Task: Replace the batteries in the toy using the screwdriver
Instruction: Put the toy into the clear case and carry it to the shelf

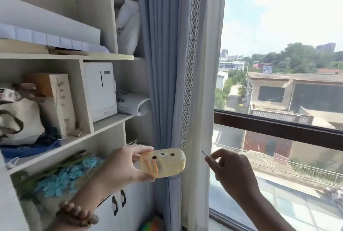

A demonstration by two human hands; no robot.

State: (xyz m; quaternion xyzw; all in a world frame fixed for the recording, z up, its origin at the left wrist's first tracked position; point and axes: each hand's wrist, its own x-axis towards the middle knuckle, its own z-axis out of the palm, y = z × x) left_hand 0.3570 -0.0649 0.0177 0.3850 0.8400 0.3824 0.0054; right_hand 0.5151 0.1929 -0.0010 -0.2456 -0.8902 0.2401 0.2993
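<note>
My left hand (122, 167) holds a translucent yellow toy (163, 163) with a small drawn face, thumb under it and fingers over its top, raised in front of the blue curtain. My right hand (232, 171) is a little to the right of the toy and pinches a thin screwdriver (205, 153) between thumb and fingertips. Only the dark metal tip shows, pointing up-left; the handle is hidden inside the hand. The tip and the toy are apart. No batteries are visible.
White shelves (111, 121) on the left hold boxes, a canvas bag (20, 121), and blue flowers (66, 177). A blue-grey curtain (163, 63) hangs in the middle. A large window with a dark frame (278, 126) fills the right side.
</note>
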